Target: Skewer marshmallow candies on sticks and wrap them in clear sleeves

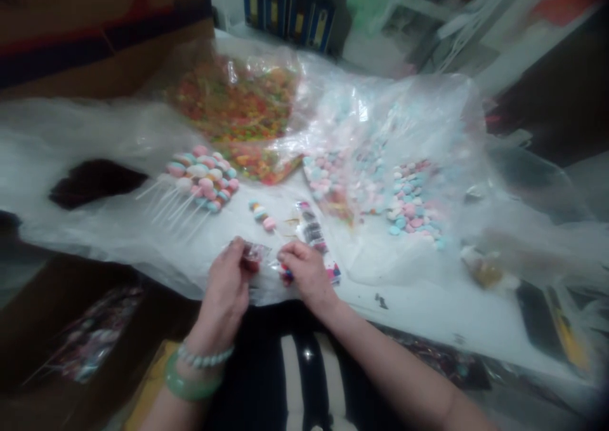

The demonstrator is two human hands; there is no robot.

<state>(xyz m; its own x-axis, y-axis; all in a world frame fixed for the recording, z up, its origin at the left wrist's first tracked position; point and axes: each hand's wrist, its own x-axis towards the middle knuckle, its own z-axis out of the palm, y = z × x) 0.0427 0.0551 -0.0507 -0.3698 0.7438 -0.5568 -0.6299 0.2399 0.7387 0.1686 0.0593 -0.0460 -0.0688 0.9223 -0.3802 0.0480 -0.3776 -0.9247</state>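
Near the front edge of the table, my left hand [229,277] is closed on one side of a small clear plastic bag [258,253] with printed colour on it. My right hand [308,273] pinches the other side, its thumb and fingertips pressed together. Blur hides whether anything is inside the bag. Just beyond my hands lies one marshmallow skewer [262,216], with pink, white, blue and orange pieces on a white stick. Partly behind my right hand, flat printed bags [314,233] lie on the table.
Several finished marshmallow skewers [204,178] are heaped at the left, sticks toward me. Behind are a large clear bag of orange-green gummies [238,107] and loose pastel marshmallows [412,205] in plastic. A cardboard box [104,37] stands back left; an open box of wrapped items [90,336] sits below.
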